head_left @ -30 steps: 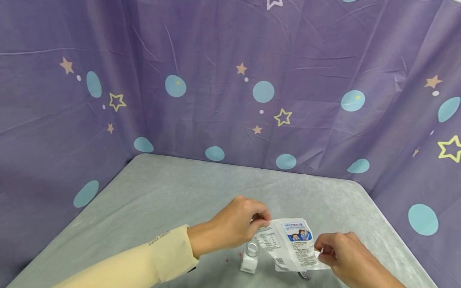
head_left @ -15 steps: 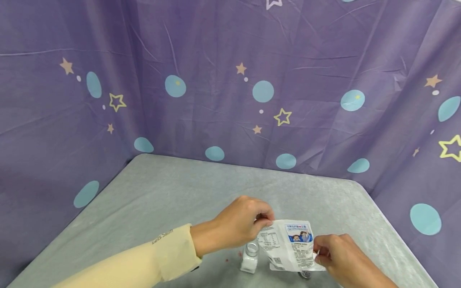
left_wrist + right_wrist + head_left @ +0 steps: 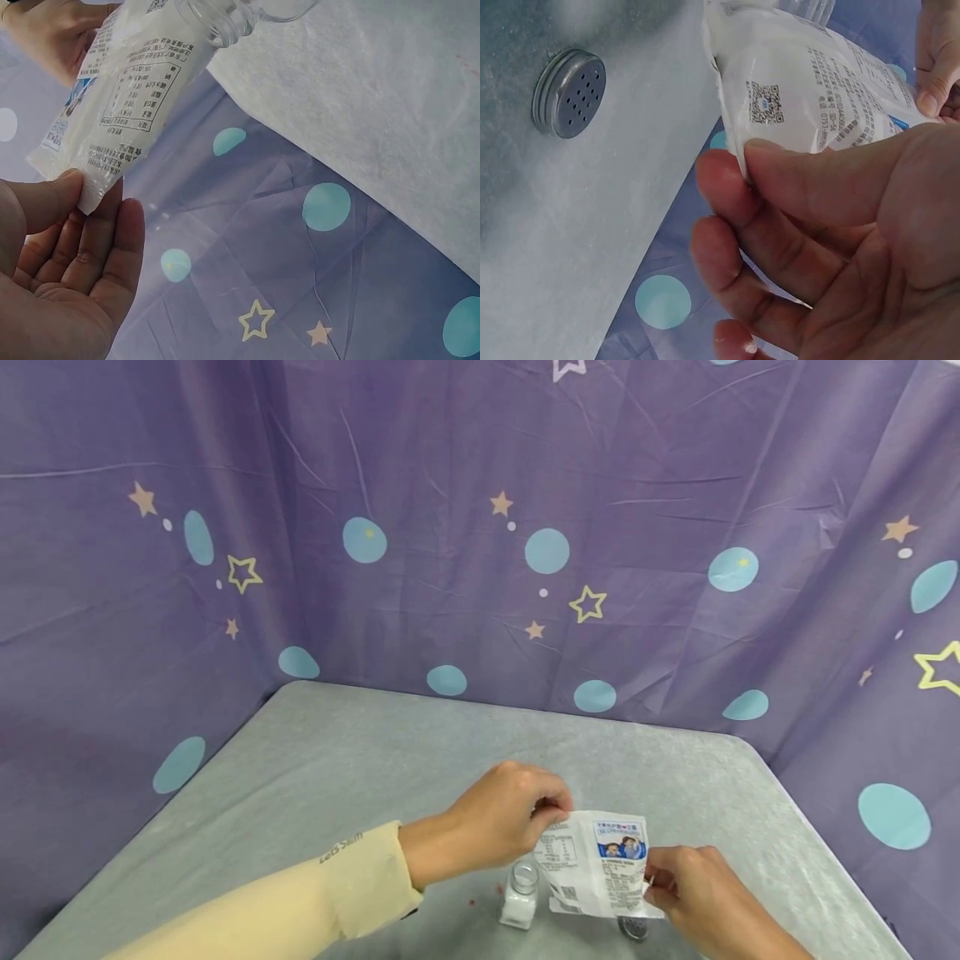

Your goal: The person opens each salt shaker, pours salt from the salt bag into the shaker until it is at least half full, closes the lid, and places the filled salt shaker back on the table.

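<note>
A white printed packet (image 3: pixel 588 868) with a blue picture is held up between both hands at the front of the table. My left hand (image 3: pixel 502 818) pinches its upper left corner between thumb and fingers. On the other side, my right hand (image 3: pixel 701 893) pinches the packet's lower right edge, near the QR code in the right wrist view. Just left of the packet stands a small clear glass jar (image 3: pixel 518 902), uncovered, with white contents in its lower part. The jar's neck (image 3: pixel 229 22) overlaps the packet in the left wrist view.
A round metal shaker lid (image 3: pixel 570 94) with small holes lies on the grey-covered table (image 3: pixel 360 752), below the packet in the head view. Small red specks (image 3: pixel 499 888) mark the cover left of the jar. A purple patterned curtain (image 3: pixel 465 527) encloses the back and sides.
The packet has straightened, its lower edge swinging left towards the jar. My right hand has moved slightly left with it, and my left hand slightly right. More of the lid shows.
</note>
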A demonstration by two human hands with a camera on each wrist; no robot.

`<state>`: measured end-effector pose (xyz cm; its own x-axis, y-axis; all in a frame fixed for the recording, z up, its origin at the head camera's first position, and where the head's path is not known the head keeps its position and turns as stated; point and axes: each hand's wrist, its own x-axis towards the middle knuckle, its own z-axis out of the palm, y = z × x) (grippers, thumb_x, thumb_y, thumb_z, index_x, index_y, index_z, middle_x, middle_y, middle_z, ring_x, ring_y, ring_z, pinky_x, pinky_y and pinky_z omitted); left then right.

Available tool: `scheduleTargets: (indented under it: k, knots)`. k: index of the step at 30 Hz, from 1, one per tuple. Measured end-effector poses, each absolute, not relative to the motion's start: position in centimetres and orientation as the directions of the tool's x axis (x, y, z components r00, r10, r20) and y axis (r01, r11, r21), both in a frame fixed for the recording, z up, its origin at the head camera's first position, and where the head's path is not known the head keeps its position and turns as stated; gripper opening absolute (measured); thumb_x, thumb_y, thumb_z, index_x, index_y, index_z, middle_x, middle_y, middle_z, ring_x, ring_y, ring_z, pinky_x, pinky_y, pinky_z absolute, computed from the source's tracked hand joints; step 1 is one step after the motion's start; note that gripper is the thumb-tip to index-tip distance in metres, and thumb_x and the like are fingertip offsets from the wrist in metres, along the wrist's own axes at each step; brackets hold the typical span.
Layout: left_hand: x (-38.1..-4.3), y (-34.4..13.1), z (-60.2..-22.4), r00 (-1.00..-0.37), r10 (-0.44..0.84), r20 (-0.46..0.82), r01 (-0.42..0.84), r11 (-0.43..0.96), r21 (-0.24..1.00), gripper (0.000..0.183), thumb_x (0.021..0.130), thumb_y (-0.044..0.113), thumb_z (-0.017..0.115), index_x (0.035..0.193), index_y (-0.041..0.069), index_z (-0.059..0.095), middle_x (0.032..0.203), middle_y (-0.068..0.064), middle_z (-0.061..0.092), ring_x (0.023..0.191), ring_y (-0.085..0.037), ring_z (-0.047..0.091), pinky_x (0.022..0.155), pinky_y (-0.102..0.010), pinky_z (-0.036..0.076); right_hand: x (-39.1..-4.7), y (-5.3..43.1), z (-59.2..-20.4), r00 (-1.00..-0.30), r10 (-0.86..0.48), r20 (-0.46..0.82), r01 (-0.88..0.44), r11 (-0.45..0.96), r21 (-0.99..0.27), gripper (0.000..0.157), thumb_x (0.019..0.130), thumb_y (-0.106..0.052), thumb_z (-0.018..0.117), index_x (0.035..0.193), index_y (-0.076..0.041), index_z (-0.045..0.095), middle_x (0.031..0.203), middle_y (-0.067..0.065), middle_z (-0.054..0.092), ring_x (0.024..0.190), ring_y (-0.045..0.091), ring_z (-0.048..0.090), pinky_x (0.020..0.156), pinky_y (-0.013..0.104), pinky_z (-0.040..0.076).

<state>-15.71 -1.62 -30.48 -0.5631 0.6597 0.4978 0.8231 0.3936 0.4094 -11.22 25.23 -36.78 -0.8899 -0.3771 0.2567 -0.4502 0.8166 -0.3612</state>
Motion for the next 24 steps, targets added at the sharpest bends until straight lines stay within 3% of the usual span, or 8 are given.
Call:
scheduleTargets:
  k: [14, 24]
  knots:
    - [-16.3, -1.8, -30.0, -0.55, 0.639, 0.538, 0.835, 0.433, 0.339, 0.009, 0.088, 0.007, 0.067, 0.083, 0.013, 0.07, 0.08, 0.007, 0.067, 0.072, 0.002, 0.056, 0.068, -0.01, 0.045, -12.2, 23.4, -37.5, -0.914, -0.291, 0.282, -0.389, 0.827, -0.406, 0.026, 0.07, 0.001, 0.076, 0.086, -0.019, 0.073, 0.072, -0.015, 0.069, 0.063, -0.006, 0.059, 0.054, 0.018, 0.049]
    - [-16.7, -1.9, -29.9, -0.554, 0.63, 0.544, 0.83, 0.471, 0.3, 0.008, 0.088, 0.007, 0.067, 0.084, 0.014, 0.07, 0.082, 0.007, 0.067, 0.075, 0.0, 0.059, 0.069, -0.013, 0.048, -13.0, 22.3, -38.2, -0.92, -0.243, 0.307, -0.35, 0.862, -0.366, 0.022, 0.069, -0.002, 0.077, 0.077, -0.022, 0.07, 0.065, -0.018, 0.064, 0.057, -0.007, 0.052, 0.05, 0.017, 0.044]
